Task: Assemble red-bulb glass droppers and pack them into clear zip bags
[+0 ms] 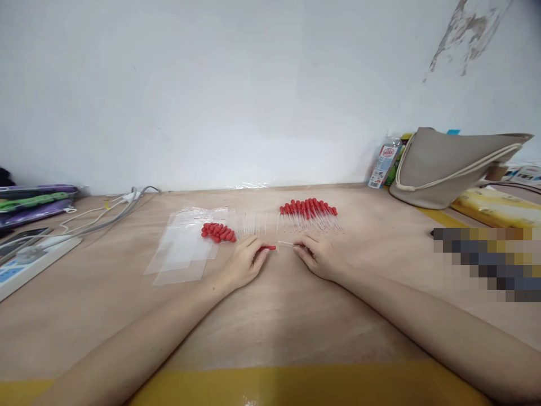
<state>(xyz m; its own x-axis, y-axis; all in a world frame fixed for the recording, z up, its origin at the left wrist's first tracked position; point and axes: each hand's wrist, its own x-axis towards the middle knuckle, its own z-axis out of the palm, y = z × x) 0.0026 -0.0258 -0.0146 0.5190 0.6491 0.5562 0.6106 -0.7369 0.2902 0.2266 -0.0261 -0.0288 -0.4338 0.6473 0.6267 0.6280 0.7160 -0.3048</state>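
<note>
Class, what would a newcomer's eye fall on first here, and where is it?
Probably the row of red-topped clear tubes just beyond the right hand. The loose red pieces heaped at the right edge of the clear plastic bags come next, then the large grey bag at the back right.

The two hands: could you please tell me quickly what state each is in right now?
Left hand: closed, holding a red piece.
Right hand: closed, holding a thin clear tube.

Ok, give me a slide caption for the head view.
Left hand holding a red bulb, right hand a clear tube, near loose bulbs, bare tubes and red-topped tubes.
</note>
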